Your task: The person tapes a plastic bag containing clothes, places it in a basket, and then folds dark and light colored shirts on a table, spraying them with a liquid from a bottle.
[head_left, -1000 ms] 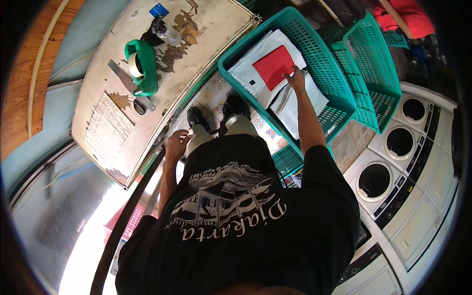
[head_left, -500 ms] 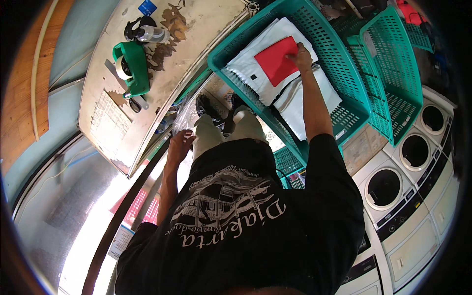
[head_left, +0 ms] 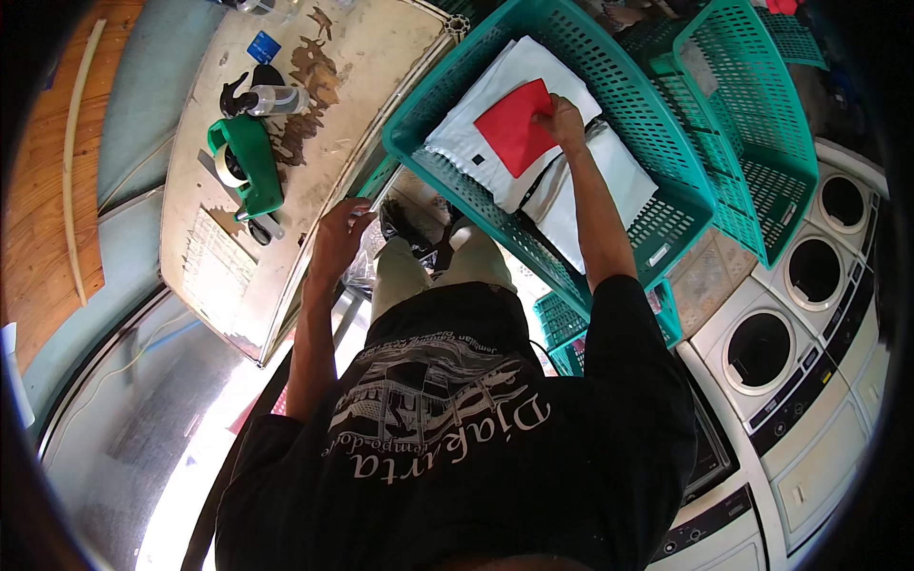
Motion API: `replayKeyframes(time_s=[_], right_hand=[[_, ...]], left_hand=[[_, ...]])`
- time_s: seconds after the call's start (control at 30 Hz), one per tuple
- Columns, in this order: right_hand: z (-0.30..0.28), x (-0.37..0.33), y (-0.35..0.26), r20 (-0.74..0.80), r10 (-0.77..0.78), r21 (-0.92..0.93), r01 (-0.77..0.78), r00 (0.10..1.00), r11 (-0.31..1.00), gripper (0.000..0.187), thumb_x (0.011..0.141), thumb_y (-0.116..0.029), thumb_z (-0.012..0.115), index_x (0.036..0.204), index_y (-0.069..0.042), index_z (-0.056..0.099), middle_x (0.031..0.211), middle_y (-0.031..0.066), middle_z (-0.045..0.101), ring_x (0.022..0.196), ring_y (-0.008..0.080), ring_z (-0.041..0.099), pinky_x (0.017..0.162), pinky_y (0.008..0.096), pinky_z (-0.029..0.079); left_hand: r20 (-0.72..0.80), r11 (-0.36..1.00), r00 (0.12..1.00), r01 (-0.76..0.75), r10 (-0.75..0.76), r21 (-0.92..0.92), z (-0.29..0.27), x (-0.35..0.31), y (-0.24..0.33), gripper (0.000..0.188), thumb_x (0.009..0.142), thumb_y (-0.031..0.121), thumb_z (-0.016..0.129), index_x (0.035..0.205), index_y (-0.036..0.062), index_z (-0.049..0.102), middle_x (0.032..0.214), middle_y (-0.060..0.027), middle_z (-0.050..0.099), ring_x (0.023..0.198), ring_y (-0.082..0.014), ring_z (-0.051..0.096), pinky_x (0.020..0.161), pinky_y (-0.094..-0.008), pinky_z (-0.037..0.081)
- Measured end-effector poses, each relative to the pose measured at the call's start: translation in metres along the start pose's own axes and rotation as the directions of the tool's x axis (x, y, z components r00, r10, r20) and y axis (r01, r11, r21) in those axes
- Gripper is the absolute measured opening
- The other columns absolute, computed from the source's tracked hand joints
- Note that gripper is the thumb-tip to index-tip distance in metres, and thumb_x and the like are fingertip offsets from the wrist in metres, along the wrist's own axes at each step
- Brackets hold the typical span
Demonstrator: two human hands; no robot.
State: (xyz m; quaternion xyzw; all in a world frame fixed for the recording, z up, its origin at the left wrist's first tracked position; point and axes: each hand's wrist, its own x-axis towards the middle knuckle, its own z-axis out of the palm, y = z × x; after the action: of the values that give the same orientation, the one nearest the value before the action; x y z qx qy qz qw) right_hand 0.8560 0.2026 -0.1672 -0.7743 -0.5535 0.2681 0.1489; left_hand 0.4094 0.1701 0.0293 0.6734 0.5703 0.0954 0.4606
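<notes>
From my far-off seat I see, well to the left of the left fingers, a wooden panel [head_left: 81, 181]. Nearer to those fingers spreads a worn, cream-coloured table [head_left: 357, 81]. On it, left of the fingers and slightly ahead, sits a green tape dispenser [head_left: 255, 176]; close by it on the fingers' side lies a dark-handled tool [head_left: 259, 232]. Farther ahead of the fingers I make out a clear spray bottle [head_left: 278, 100] with a black head, lying on its side, and beyond it a blue card [head_left: 264, 48].

My left hand [head_left: 335, 238] is at the table's near edge, fingers loosely curled and a little apart; I cannot tell whether they grip anything. Clear plastic [head_left: 360, 269] hangs just below them.

To the right stands a large green basket [head_left: 628, 105], its mesh wall rising beyond the right fingers. In it, a stack of white folded clothes [head_left: 514, 67] lies ahead and left of those fingers, and a second white stack [head_left: 554, 211] lies nearer to me, partly behind the forearm. The red folded cloth [head_left: 514, 128] is on the first stack, its right corner pinched narrowly by my right hand [head_left: 566, 124].

Right of the fingers are another green basket [head_left: 752, 86] and, farther off, white machines [head_left: 759, 352] with round, dark doors.
</notes>
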Motion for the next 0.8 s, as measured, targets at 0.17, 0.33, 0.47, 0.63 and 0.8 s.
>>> replayKeyframes(time_s=[0.17,0.33,0.47,0.63,0.8], right_hand=[[-0.024,-0.040,-0.002,0.078,0.066,0.142,-0.077,0.995,0.987,0.034,0.082,-0.019,0.070,0.110,-0.002,0.059,0.104,0.0224,0.067,0.098,0.0358,0.064,0.081,0.0423,0.052],[-0.055,-0.122,0.046,0.105,0.109,0.550,-0.149,0.989,0.822,0.040,0.082,-0.018,0.074,0.114,0.000,0.060,0.099,0.0145,0.070,0.092,0.0255,0.067,0.082,0.0343,0.051],[-0.067,-0.185,0.078,0.227,0.241,0.532,-0.327,0.944,0.781,0.038,0.082,-0.020,0.076,0.110,0.001,0.061,0.096,0.0129,0.070,0.086,0.0201,0.065,0.081,0.0320,0.050],[-0.056,-0.198,0.107,0.074,0.468,-0.420,-0.398,0.881,0.816,0.048,0.079,-0.029,0.075,0.113,0.000,0.057,0.103,0.0220,0.066,0.096,0.0383,0.065,0.084,0.0431,0.052],[-0.039,-0.089,0.106,-0.167,0.084,-0.071,-0.097,0.982,0.993,0.040,0.080,-0.020,0.071,0.114,-0.003,0.058,0.106,0.0199,0.065,0.099,0.0368,0.063,0.083,0.0437,0.051]], left_hand=[[0.053,0.999,0.998,-0.037,0.037,0.003,0.021,0.009,0.016,0.021,0.090,0.011,0.066,0.109,0.0027,0.064,0.103,-0.0125,0.069,0.084,-0.0228,0.068,0.071,-0.0333,0.054],[0.117,0.988,0.981,-0.152,0.153,-0.017,0.042,0.037,0.031,0.019,0.090,0.008,0.065,0.108,0.0013,0.064,0.099,-0.0140,0.068,0.082,-0.0218,0.068,0.069,-0.0307,0.053],[0.144,0.971,0.961,-0.232,0.237,-0.052,0.064,0.056,0.040,0.016,0.090,0.004,0.062,0.105,0.0012,0.064,0.095,-0.0130,0.067,0.082,-0.0214,0.067,0.068,-0.0309,0.053],[0.197,0.945,0.932,-0.322,0.305,0.058,0.078,0.077,0.045,0.014,0.087,0.006,0.065,0.100,0.0025,0.064,0.086,-0.0126,0.064,0.075,-0.0235,0.064,0.066,-0.0320,0.050],[0.174,0.972,0.956,-0.233,0.236,-0.035,0.083,0.078,0.044,0.015,0.084,0.009,0.069,0.097,0.0028,0.065,0.084,-0.0118,0.064,0.071,-0.0209,0.062,0.063,-0.0319,0.049]])
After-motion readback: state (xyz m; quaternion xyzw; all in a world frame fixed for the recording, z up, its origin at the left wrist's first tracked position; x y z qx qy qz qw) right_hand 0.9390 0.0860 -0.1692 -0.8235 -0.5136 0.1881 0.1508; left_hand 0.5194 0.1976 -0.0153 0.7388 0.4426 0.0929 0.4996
